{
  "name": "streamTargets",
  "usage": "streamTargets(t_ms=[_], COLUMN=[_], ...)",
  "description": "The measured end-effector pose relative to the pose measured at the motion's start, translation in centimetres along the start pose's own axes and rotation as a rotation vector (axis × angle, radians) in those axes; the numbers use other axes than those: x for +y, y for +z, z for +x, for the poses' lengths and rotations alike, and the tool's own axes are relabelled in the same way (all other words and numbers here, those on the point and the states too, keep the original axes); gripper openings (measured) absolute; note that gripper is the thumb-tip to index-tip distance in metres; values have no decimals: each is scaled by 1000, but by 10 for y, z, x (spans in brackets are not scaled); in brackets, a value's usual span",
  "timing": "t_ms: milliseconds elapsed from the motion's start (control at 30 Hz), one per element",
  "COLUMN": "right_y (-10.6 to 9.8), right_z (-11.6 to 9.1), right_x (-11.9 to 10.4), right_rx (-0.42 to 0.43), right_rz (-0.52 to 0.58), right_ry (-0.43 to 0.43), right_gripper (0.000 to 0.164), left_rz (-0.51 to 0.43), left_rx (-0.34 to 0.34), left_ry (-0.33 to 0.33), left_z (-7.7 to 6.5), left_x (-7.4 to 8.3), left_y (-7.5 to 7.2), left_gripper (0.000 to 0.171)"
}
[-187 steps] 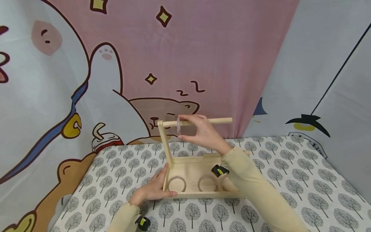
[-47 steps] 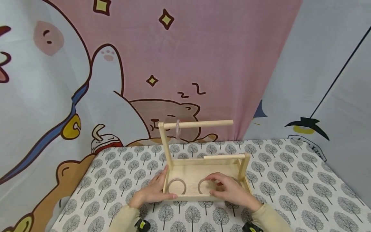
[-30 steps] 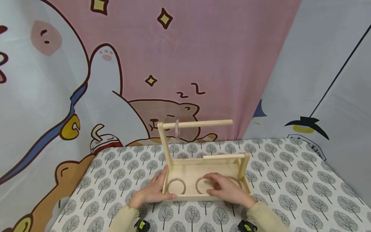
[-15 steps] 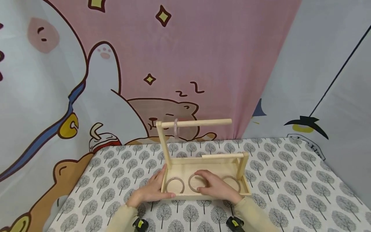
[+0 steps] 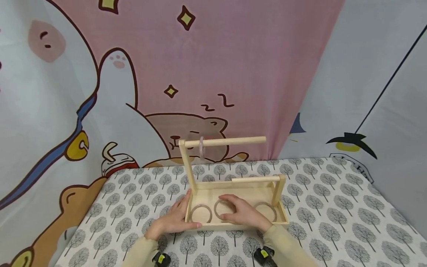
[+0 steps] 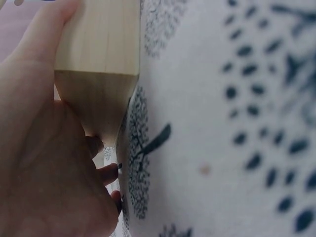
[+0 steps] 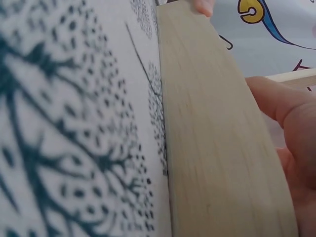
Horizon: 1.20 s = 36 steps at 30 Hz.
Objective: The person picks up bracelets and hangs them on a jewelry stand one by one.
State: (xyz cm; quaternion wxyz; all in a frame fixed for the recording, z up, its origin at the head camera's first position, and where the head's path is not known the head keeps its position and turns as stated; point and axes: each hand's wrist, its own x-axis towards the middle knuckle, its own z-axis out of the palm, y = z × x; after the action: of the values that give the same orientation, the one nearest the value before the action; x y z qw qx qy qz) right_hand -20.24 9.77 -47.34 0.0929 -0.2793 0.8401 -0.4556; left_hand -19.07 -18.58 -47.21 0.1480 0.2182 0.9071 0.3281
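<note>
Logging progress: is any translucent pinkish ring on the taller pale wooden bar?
On: one translucent pinkish ring hangs around the taller pale wooden bar, near its upright post; the bar passes through it.

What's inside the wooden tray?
The tray holds a left ring, a middle ring and a right ring. The right hand covers parts of the middle and right rings; whatever lies beneath that hand cannot be seen.

A hand could pass the upper bar [image 5: 233, 141] at right; the tall post [image 5: 188, 167] blocks left.
</note>
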Motion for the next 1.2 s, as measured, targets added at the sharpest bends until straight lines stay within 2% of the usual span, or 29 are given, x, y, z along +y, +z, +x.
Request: streamTargets(t_ms=[133, 300, 400, 567, 967, 1067, 1200], right_y=[1, 0, 2, 6, 9, 9, 8], right_z=[0, 0, 1, 4, 13, 13, 14], right_x=[1, 0, 0, -1, -1, 0, 1], right_rx=[-9, -54, -70, -64, -23, -4, 24], right_rz=[23, -36, -56, -65, -167, -149, -67], right_ry=[-5, -51, -51, -29, -11, 5, 24], right_gripper=[65, 71, 74, 75, 83, 85, 80], left_rz=[-3, -32, -55, -61, -41, -30, -27], left_rx=[-2, -10, -17, -21, -9, -1, 3], left_ry=[-10, -4, 7, 4, 7, 0, -2], left_z=[0, 1, 2, 1, 2, 2, 1], left_x=[1, -1, -2, -3, -3, -2, -2], left_y=[0, 1, 1, 1, 1, 1, 0], left_gripper=[117, 115, 114, 114, 116, 118, 119])
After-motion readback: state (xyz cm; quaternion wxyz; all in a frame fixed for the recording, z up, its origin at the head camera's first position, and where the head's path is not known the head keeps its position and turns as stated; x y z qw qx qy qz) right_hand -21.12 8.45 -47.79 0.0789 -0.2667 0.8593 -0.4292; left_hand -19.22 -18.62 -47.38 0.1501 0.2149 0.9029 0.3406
